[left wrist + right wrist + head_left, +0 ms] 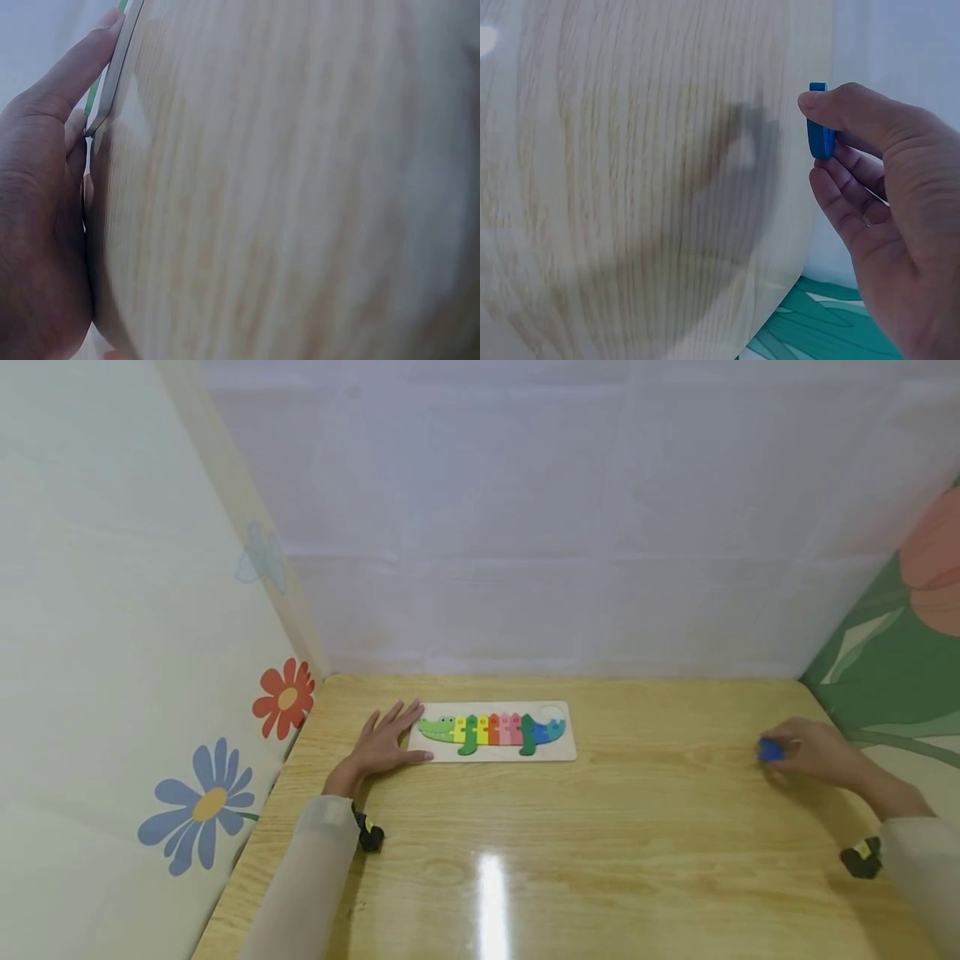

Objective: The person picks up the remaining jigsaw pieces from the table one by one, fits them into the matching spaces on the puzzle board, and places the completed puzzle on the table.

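Note:
A wooden crocodile puzzle board (442, 755) lies flat toward the back of the table, its head on the left and its blue tail on the right. Colored pieces fill the body between them. My left hand (381, 743), fingers spread and straight, rests at the board's left end, with the thumb on its lower left edge. In the left wrist view the thumb (75, 71) touches the board's rim (120, 67). Far to the right, my right hand (817, 752) pinches a small blue puzzle piece (821, 135) between thumb and fingers, held above the table.
The wood-grain table (637, 827) meets a pale cloth backdrop (525, 568) behind. A flower-printed panel (90, 652) stands along the left side, and another panel with green leaves (911, 652) along the right. Black wrist cameras (369, 833) sit on both wrists.

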`<state>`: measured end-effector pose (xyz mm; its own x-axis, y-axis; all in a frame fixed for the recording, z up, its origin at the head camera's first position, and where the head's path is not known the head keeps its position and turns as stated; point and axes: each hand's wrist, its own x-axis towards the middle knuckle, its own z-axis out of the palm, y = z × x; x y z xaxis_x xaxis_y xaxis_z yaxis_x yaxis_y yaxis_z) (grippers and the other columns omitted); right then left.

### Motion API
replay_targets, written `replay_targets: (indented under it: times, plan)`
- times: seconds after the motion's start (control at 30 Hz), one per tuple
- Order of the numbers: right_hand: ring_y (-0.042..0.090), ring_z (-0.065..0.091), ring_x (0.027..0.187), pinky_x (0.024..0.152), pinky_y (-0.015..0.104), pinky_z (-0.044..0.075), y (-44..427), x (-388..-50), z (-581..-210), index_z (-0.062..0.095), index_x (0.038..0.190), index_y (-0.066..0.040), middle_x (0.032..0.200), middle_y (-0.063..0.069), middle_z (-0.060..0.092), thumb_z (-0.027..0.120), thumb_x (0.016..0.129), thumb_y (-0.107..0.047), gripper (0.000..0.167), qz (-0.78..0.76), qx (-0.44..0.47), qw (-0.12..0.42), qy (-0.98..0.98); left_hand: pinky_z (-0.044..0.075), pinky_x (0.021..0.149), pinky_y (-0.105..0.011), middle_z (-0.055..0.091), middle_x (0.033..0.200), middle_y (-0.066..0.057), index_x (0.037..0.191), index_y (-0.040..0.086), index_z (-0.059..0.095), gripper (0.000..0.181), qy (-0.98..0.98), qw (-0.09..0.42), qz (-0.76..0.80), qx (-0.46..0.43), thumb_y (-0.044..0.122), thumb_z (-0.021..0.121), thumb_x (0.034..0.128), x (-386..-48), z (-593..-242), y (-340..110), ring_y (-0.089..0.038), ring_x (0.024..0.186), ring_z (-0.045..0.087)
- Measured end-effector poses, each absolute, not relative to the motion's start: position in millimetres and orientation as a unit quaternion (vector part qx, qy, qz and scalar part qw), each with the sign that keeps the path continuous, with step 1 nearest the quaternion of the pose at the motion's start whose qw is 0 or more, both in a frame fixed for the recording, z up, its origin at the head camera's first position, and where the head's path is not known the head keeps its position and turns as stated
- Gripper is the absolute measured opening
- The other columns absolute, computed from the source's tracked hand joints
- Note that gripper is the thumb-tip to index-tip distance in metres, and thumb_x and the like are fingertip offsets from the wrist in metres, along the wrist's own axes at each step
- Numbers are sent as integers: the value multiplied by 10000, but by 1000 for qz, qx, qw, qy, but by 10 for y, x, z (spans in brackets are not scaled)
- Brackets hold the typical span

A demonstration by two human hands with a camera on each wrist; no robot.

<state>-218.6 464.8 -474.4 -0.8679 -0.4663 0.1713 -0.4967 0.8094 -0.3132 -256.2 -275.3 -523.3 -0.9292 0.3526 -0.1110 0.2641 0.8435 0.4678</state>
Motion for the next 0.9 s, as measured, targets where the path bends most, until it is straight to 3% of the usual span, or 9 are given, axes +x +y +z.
replay_targets:
  times: [0.27, 0.6, 0.9]
  plan:
    - [293, 707, 807, 683, 300, 598, 4527, -2222, -4678, 754, 1090, 113, 971, 148, 720, 956, 722, -98, 470, 151, 233, 23, -960, -57, 1280, -615, 162, 1779, -65, 1706, 147, 220, 1038, 956, 94, 226, 159, 560, 759, 922, -2561, -5239, -2747, -353, 1646, 50]
    - [217, 680, 796, 672, 287, 600, 4437, -2246, -4691, 750, 1070, 130, 942, 105, 701, 967, 679, -20, 471, 173, 266, 48, -947, -57, 1278, -619, 159, 1780, -68, 1706, 147, 220, 1043, 956, 93, 230, 160, 566, 760, 918, -2565, -5236, -2753, -358, 1645, 50]
    - [341, 720, 813, 681, 369, 626, 4277, -2270, -4601, 730, 1105, 144, 979, 165, 684, 933, 762, -42, 440, 196, 249, 7, -949, -54, 1276, -624, 156, 1780, -64, 1706, 149, 222, 1043, 955, 93, 231, 161, 561, 768, 919, -2571, -5249, -2754, -356, 1646, 49]
